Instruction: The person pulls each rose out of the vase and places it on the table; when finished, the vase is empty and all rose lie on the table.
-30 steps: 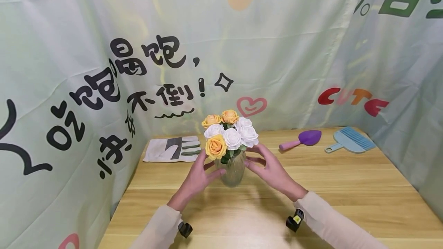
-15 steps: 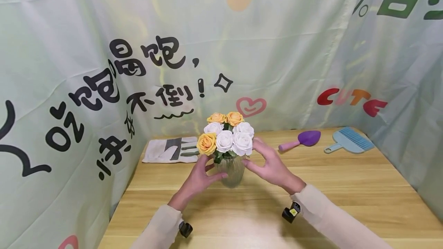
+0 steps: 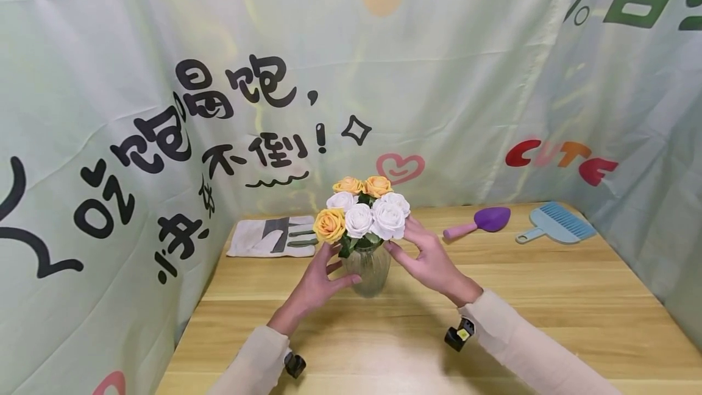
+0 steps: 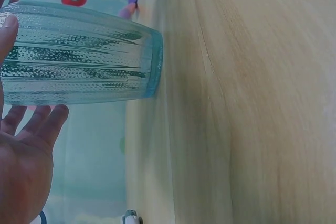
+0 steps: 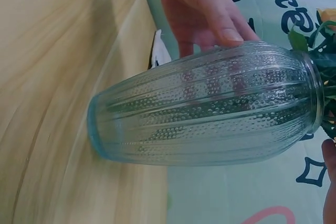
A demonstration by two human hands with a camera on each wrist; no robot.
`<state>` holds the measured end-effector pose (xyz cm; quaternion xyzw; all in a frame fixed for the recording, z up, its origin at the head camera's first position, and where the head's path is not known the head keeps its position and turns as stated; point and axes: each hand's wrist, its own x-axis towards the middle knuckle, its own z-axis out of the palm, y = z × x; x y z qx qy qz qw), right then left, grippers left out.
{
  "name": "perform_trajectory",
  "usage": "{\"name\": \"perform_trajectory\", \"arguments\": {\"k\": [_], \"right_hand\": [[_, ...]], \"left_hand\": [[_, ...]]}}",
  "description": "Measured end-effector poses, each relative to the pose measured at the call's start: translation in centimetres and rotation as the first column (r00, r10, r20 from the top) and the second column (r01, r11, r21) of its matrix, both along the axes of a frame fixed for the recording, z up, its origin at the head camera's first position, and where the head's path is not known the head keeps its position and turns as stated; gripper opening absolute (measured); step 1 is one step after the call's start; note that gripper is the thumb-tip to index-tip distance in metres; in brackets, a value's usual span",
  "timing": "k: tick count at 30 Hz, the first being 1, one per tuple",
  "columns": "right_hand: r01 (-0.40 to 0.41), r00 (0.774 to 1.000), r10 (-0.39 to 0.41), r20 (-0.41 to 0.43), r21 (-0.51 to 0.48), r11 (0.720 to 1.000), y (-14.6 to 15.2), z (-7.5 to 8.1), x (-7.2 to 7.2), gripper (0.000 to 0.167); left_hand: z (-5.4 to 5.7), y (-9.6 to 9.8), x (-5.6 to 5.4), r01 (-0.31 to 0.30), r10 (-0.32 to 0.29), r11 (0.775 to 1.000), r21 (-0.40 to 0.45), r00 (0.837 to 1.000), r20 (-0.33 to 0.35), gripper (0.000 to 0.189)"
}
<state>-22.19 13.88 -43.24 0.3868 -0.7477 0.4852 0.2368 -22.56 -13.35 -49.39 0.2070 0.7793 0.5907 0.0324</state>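
I have the left hand (image 3: 316, 279) clasped round the ribbed glass vase (image 3: 372, 276) between both hands, the right hand (image 3: 433, 263) at the white roses (image 3: 388, 219), gripping or not I can't tell, a work glove (image 3: 249, 238) beyond the left, a purple trowel (image 3: 492, 219) and blue dustpan (image 3: 555, 224) beyond the right.

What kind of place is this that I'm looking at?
Probably a makeshift demo booth: printed fabric sheets hang behind and beside a wooden table, with a vase of roses and a purple trowel.
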Motion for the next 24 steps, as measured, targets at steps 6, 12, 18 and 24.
{"name": "perform_trajectory", "arguments": {"k": [6,12,18,24], "right_hand": [[-0.003,0.998,0.008,0.065,-0.068,0.998,-0.1,0.5,0.0,0.046],[-0.049,0.981,0.087,0.175,-0.21,0.977,-0.3,0.9,0.2,0.04],[-0.045,0.966,0.115,0.232,-0.287,0.957,-0.6,0.0,0.2,0.031],[-0.036,0.948,0.159,0.274,-0.407,0.913,-1.0,-0.6,-0.3,0.028]], "left_hand": [[-0.1,0.1,0.0,0.005,-0.005,1.0,0.008,1.0,-0.002,0.094],[-0.1,0.1,-0.1,0.049,-0.047,0.998,0.045,0.998,-0.046,0.102],[-0.4,0.1,-0.3,0.051,-0.049,0.997,0.05,0.997,-0.054,0.102],[-0.3,0.1,-0.2,0.043,-0.04,0.998,0.051,0.998,-0.051,0.103]]}}
